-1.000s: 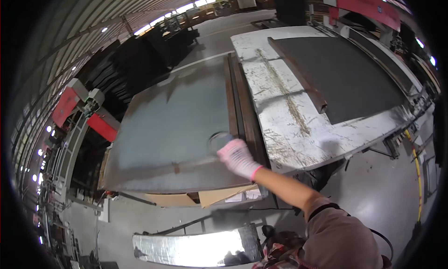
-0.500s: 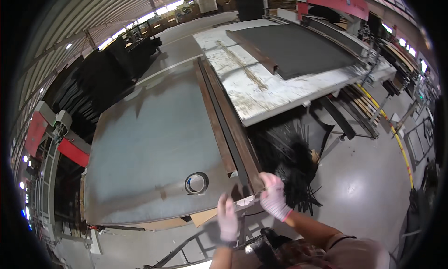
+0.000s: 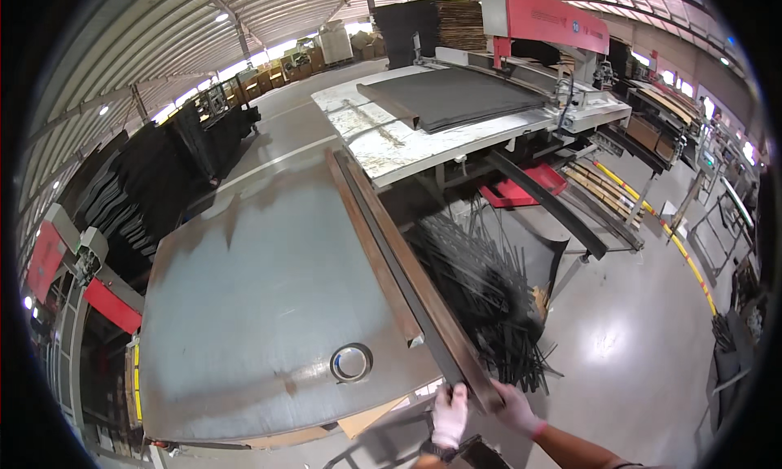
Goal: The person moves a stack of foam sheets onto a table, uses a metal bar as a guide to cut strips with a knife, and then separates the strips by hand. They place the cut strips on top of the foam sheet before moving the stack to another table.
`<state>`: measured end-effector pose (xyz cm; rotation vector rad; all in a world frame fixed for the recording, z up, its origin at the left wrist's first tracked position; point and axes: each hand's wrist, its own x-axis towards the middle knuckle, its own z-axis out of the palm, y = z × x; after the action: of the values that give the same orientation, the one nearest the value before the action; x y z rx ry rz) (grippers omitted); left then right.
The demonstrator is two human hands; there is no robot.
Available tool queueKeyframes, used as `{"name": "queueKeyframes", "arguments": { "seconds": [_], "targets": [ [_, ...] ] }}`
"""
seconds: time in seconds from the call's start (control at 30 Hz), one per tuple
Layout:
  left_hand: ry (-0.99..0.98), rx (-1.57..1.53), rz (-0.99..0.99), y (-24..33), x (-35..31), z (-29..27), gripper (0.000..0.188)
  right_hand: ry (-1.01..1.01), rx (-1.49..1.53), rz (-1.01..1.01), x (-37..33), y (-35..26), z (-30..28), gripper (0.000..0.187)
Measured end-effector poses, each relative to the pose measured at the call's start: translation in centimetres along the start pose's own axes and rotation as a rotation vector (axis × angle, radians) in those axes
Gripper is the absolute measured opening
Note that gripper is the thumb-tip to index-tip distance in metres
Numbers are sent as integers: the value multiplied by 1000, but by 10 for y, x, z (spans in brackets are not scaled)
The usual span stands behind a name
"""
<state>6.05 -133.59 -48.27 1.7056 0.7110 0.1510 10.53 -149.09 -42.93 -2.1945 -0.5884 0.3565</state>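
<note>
My left hand (image 3: 450, 417), in a pale glove, is closed around the near end of a long black strip (image 3: 410, 291). My gloved right hand (image 3: 515, 409) grips the near end of a long rusty metal bar (image 3: 442, 322) from its right side. The strip lies along the left of this bar, down the right side of a large grey metal sheet (image 3: 261, 306). A second, shorter rusty bar (image 3: 376, 265) lies left of the strip. On the sheet, near its front right corner, rests a roll of tape (image 3: 351, 363). Both hands' undersides are hidden.
A white worktable (image 3: 346, 115) with black sheets (image 3: 464, 94) stands beyond, under a red machine arm (image 3: 546, 17). Loose black strips (image 3: 489, 298) heap on the floor at right. Stacked black sheets (image 3: 122, 200) stand at left. A yellow and red line (image 3: 680, 241) crosses the floor.
The view has tilted up. My left hand, earlier raised with fingers apart by the sheet's edge, has closed on the black strip. The bar's near end, with my right hand on it, sits lower in view.
</note>
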Motion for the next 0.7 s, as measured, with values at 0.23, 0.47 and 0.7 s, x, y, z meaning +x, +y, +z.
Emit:
{"name": "queueKeyframes", "arguments": {
  "seconds": [0.23, 0.47, 0.7],
  "targets": [
    [-88, -352, -243, -29, -24, 48, 99, -35, -113, 26, -44, 22, -12, 62],
    [-247, -245, -192, -5, -80, 55, 97, -206, 44, 218, 68, 37, -25, 39],
    [-244, -428, -47, 8, -143, 96, 65, -390, 923, 480, 53, -10, -37, 68]
  ]
}}
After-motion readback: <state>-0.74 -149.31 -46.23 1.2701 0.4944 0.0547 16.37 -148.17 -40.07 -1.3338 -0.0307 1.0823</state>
